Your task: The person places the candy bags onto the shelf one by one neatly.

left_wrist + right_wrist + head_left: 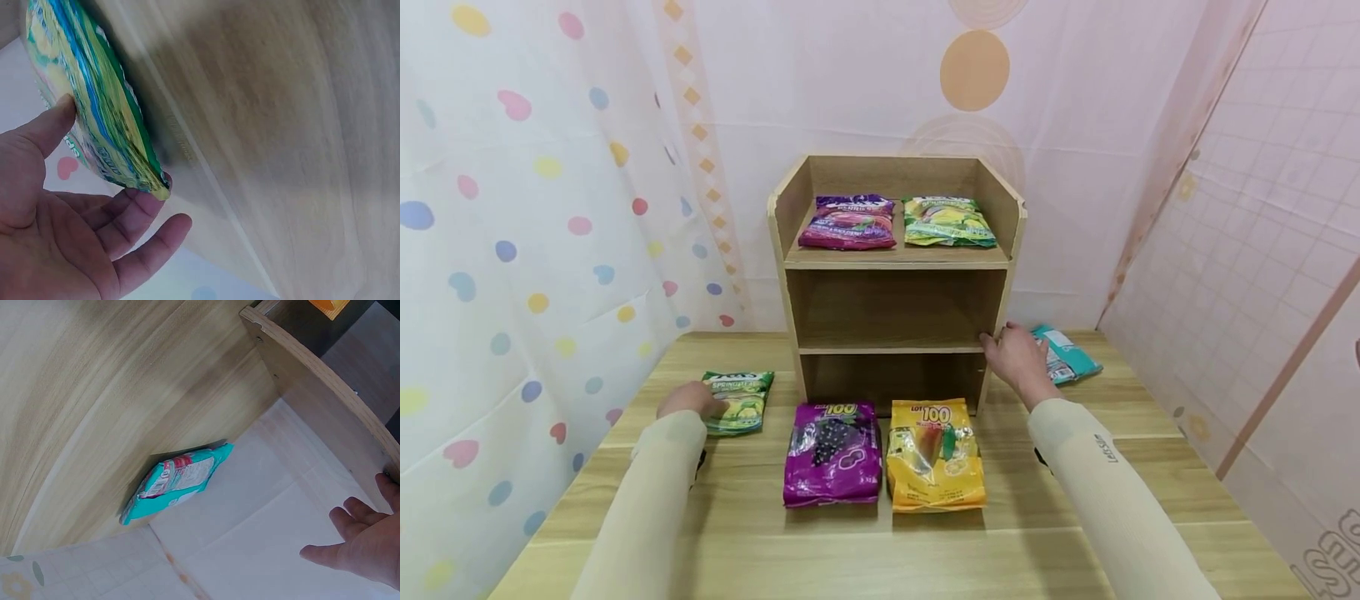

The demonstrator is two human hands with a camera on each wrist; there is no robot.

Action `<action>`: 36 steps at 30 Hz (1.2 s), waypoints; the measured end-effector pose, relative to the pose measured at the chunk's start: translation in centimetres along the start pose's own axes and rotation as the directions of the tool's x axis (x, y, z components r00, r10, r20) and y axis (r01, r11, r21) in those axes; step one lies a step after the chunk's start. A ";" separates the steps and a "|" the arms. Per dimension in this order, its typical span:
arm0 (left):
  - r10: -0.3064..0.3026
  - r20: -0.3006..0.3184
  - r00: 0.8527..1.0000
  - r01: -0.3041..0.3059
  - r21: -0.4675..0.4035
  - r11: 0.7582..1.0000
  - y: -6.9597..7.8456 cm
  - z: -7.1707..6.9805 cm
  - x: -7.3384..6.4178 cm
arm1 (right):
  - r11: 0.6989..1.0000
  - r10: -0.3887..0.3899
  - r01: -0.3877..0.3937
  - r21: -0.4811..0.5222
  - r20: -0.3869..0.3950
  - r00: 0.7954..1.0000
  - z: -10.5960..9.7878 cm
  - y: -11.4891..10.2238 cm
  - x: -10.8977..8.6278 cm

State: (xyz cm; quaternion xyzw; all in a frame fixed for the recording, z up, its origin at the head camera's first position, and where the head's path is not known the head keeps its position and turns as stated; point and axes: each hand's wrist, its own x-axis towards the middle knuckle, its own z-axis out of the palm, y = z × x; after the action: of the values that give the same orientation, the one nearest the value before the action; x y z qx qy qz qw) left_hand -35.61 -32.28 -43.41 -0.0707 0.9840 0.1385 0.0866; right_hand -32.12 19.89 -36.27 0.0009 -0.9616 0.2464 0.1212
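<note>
A: In the head view, what stands around your hands?

B: A wooden shelf (897, 267) stands on your table (820, 558); a purple LOT 100 bag (832, 454) and a yellow LOT 100 bag (935, 458) are in the way before its lowest compartment, while a BERRIES bag (852, 223) and a green-yellow bag (949, 222) lie on its top board

A: And nearest you?

B: Your left hand (688, 402) has the green SPRING bag (745, 406), left of the shelf, lettered end pointing away from you; your right hand (1018, 360) is by the shelf's right edge, partly covering the teal bag (1070, 357) from sight

A: In the left wrist view?

B: You pinch that green SPRING bag, thumb on its printed face, fingertips at its end, little finger free; its long axis slants from upper left to lower right

A: In the right wrist view?

B: Your right fingers spread loosely beside the shelf, holding nothing; I can't tell how firmly they touch it. The teal bag lies apart, its long axis running lower left to upper right
</note>
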 end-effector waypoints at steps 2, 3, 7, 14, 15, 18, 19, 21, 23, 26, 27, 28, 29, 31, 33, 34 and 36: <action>-0.036 0.011 0.999 0.037 -0.025 0.999 0.0 -0.1 0.1 | 1.000 0.000 0.000 -0.001 0.000 1.000 0.1 0.1 0.1; -0.055 0.019 0.998 0.056 -0.041 0.998 0.0 -0.1 0.1 | 1.000 0.000 0.000 -0.002 -0.001 1.000 0.1 0.1 0.1; -0.104 0.052 0.993 0.109 -0.121 0.987 0.2 -0.6 0.0 | 1.000 0.000 0.000 -0.003 -0.005 1.000 0.2 0.2 0.2; -0.088 0.077 0.993 0.102 -0.201 0.974 0.9 -1.5 -1.0 | 1.000 -0.002 0.002 0.003 -0.010 1.000 -0.1 -0.1 0.0; -0.080 0.069 0.994 0.093 -0.201 0.975 1.0 -1.6 -1.0 | 1.000 -0.002 0.002 0.003 -0.009 1.000 -0.1 -0.1 0.0; -0.044 0.048 0.998 0.053 -0.206 0.977 1.2 -1.7 -1.2 | 1.000 0.001 -0.001 0.004 -0.010 1.000 -0.1 0.0 0.0; -0.030 0.040 0.999 0.038 -0.211 0.977 1.2 -1.7 -1.3 | 1.000 0.003 -0.003 0.004 -0.011 1.000 -0.1 0.0 0.0; -0.010 0.031 0.999 0.017 -0.231 0.973 1.3 -1.9 -1.4 | 1.000 0.005 -0.005 0.006 -0.015 1.000 -0.1 0.1 0.0; 0.004 0.026 1.000 0.002 -0.253 0.968 1.3 -2.0 -1.5 | 1.000 0.003 -0.003 0.006 -0.019 1.000 0.0 0.1 0.0; 0.025 0.017 1.000 -0.020 -0.261 0.965 1.3 -2.3 -1.7 | 1.000 -0.003 0.003 0.009 -0.024 1.000 0.0 0.1 0.0; 0.033 0.010 0.999 -0.030 -0.259 0.966 1.3 -2.3 -1.7 | 1.000 -0.006 0.006 0.009 -0.023 1.000 0.0 0.1 0.0; 0.041 0.003 0.999 -0.039 -0.258 0.965 1.3 -2.4 -1.8 | 1.000 -0.009 0.009 0.010 -0.022 1.000 0.0 0.1 0.0; 0.046 -0.005 0.999 -0.046 -0.260 0.964 1.3 -2.4 -1.8 | 1.000 -0.012 0.012 0.010 -0.020 1.000 0.0 0.1 0.0; 0.051 -0.016 0.999 -0.053 -0.271 0.961 1.2 -2.4 -1.8 | 1.000 -0.013 0.013 0.008 -0.013 1.000 0.0 0.0 -0.1; 0.057 -0.024 0.998 -0.062 -0.294 0.954 1.0 -2.3 -1.9 | 1.000 -0.012 0.012 0.010 -0.006 1.000 0.0 -0.1 -0.2; 0.061 -0.028 0.998 -0.066 -0.311 0.948 0.9 -2.2 -1.9 | 1.000 -0.012 0.012 0.011 -0.004 1.000 0.0 -0.1 -0.2; 0.073 -0.039 0.997 -0.082 -0.338 0.938 0.7 -1.9 -2.0 | 1.000 -0.008 0.008 0.010 -0.002 1.000 0.0 -0.1 -0.2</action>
State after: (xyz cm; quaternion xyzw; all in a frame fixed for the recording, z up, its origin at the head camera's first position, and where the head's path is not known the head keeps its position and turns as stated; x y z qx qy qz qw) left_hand -34.08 -31.97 -41.03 -0.0476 0.9485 0.3083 0.0550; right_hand -31.89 19.78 -36.31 0.0051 -0.9602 0.2508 0.1229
